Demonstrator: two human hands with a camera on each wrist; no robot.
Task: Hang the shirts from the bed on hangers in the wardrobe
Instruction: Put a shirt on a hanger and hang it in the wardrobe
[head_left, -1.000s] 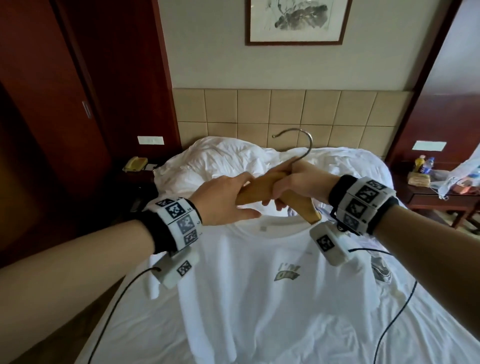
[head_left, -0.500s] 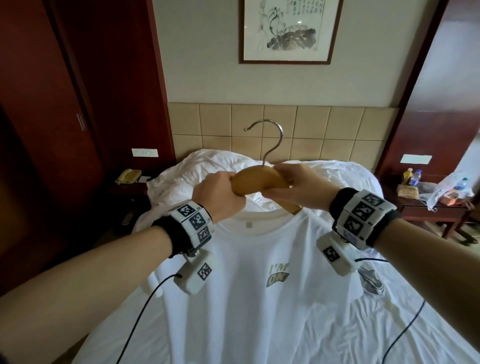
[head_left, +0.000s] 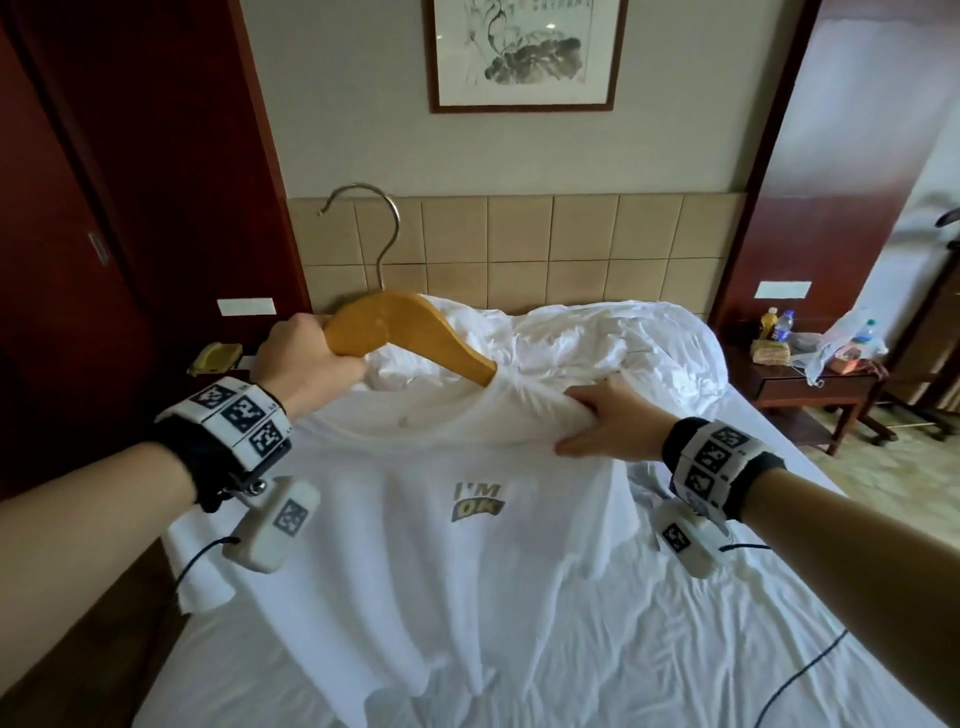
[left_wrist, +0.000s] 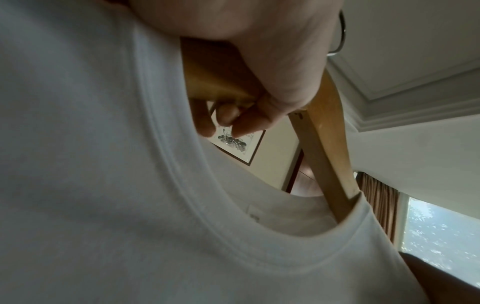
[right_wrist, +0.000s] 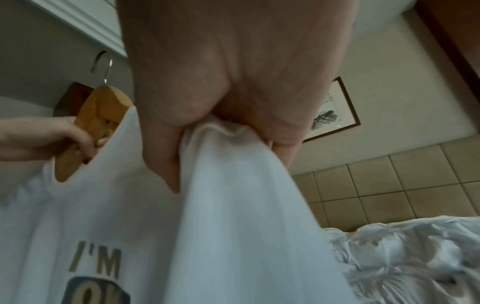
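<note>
Standing at the near end of the bed (head_left: 675, 649), looking toward the headboard (head_left: 519, 244). Left to right:

- Far left: dark wooden wardrobe door (head_left: 78, 234). Beside the bed on the left, a yellow phone (head_left: 215, 357) on a low stand.
- Left hand (head_left: 306, 366) fisted round the left arm of the wooden hanger (head_left: 400, 332), fingers curled under the wood. Hanger tilted, left end up, metal hook (head_left: 371, 228) upright in front of the headboard.
- Right arm of the hanger runs down and right into the neck opening of the white shirt (head_left: 441, 571). Left wrist view confirms: wood passes inside the collar (left_wrist: 182, 195), left arm still outside it.
- Shirt front faces the person, "I'M OK" print (head_left: 478, 501) mid-chest. Upper part lifted off the bed, hem and left sleeve lying on the sheet.
- Right hand (head_left: 608, 423) pinching a bunch of the shirt's right shoulder fabric, thumb on the near side, fingers wrapped over the fold; cloth gathered in the fist in the right wrist view.
- Behind the shirt: crumpled white duvet (head_left: 597, 343) at the far end of the bed.
- On the wall above: framed ink painting (head_left: 524, 52).
- Far right: bedside table (head_left: 810, 384) with bottles (head_left: 776, 325) and a plastic bag (head_left: 841, 343).
</note>
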